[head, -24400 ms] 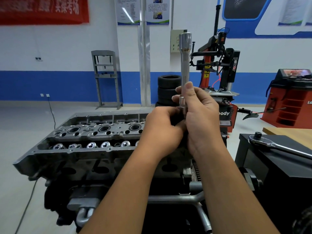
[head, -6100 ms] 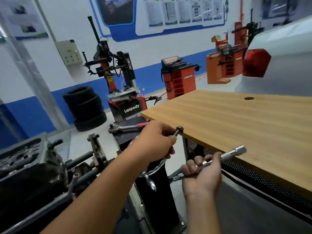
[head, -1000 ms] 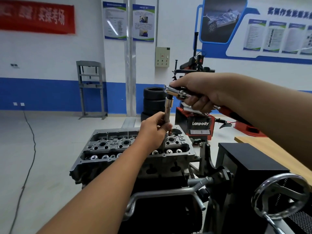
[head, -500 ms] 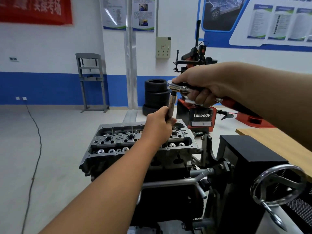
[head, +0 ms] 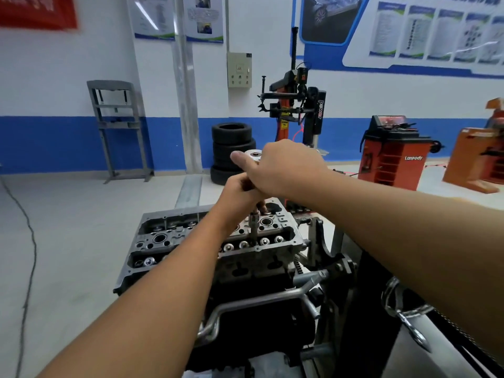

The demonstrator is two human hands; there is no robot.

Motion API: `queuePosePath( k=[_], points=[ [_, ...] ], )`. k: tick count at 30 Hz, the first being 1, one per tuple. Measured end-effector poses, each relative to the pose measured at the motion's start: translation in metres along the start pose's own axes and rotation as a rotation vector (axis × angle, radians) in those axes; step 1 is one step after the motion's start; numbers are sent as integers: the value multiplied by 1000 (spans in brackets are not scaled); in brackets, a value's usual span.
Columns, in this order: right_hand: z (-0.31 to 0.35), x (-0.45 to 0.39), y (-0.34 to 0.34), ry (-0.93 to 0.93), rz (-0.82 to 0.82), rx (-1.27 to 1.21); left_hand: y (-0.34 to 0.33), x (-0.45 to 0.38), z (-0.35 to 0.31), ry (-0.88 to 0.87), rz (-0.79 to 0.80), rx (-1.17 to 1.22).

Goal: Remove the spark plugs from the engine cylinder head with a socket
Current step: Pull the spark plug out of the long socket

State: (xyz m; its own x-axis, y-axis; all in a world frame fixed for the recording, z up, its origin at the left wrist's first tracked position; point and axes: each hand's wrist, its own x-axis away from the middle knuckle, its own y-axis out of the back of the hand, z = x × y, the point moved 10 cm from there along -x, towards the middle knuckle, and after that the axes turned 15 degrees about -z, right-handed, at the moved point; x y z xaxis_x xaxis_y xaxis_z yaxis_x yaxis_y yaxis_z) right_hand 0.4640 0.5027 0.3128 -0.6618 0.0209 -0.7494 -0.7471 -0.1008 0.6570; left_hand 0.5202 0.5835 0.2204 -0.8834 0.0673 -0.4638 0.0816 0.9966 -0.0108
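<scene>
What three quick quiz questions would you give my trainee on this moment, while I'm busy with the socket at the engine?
1. True or false: the socket stands nearly upright over the cylinder head.
2. Which hand is on top, at the ratchet head? A) left B) right
3. Fill in: behind the hands, by the blue wall stripe, stands a stack of ____.

Key
1. True. Its lower end shows below the left hand, which grips it.
2. B. The right hand is curled round the ratchet, above the left.
3. Tyres, beside the tyre machine.
</scene>
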Motion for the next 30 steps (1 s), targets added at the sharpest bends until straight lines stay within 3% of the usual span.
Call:
queuePosePath(
  k=[4, 10, 15, 18, 21, 26, 30],
  points=[
    [13, -11, 1, 161, -99, 120, -14, -4, 6, 65, -24, 78],
    [0, -19, -1, 173, -87, 218, -17, -13, 17, 74, -222, 3],
    [7, -11, 4, 169, -26, 246, -13, -12, 8, 1, -312, 89],
    [-8, 17, 21, 186, 52, 310, -15, -9, 10, -26, -293, 50],
    [-52, 59, 37, 117, 155, 413, -18, -10, 18, 58, -264, -15],
    [-67, 72, 39, -38, 161, 326, -40, -24, -17, 25, 81, 59],
    [-78, 53, 42, -27, 135, 366, -37, -20, -21, 45, 14, 67]
  ],
)
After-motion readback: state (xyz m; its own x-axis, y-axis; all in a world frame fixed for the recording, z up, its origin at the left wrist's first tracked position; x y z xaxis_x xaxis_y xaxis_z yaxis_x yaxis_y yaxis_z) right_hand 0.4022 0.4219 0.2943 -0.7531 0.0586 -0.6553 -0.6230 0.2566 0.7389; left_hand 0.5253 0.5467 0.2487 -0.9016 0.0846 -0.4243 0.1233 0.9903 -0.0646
